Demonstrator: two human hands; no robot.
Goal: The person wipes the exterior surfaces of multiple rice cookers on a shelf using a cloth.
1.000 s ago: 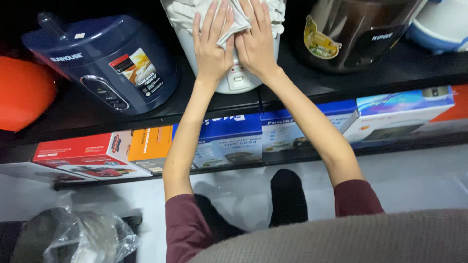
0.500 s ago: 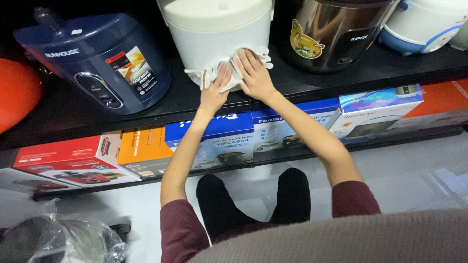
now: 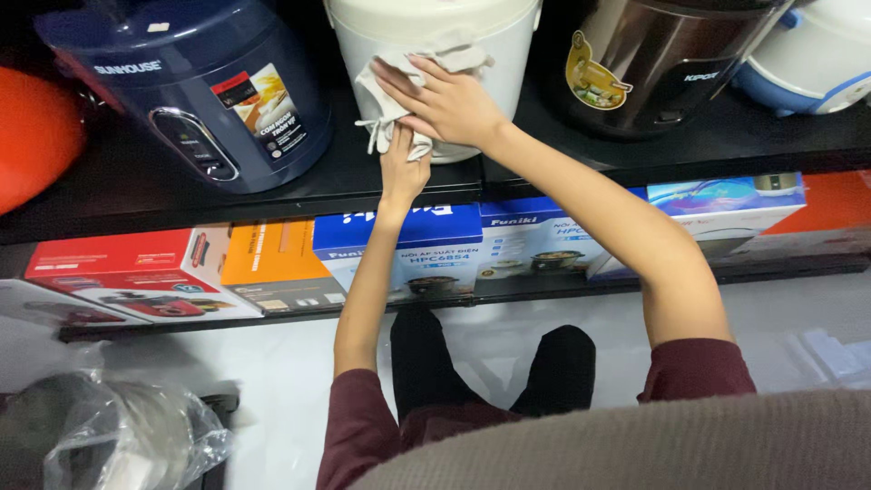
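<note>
A white rice cooker (image 3: 490, 23) stands on a black shelf (image 3: 345, 186). A white cloth (image 3: 386, 95) is pressed against its front. My right hand (image 3: 449, 100) lies flat over the cloth, fingers pointing left. My left hand (image 3: 404, 168) sits just below, partly under the right hand, fingers closed on the cloth's lower edge near the cooker's base. Both forearms are bare, with dark red sleeves at the elbows.
A dark blue cooker (image 3: 200, 82) stands left of the white one and a steel-and-black cooker (image 3: 662, 63) to its right. Coloured product boxes (image 3: 408, 249) line the lower shelf. A plastic-wrapped pot (image 3: 118, 440) lies on the white floor at lower left.
Both hands have slid the cloth down the white cooker's front from its top to near its base. My right hand has turned sideways over the cloth, and the camera has moved closer.
</note>
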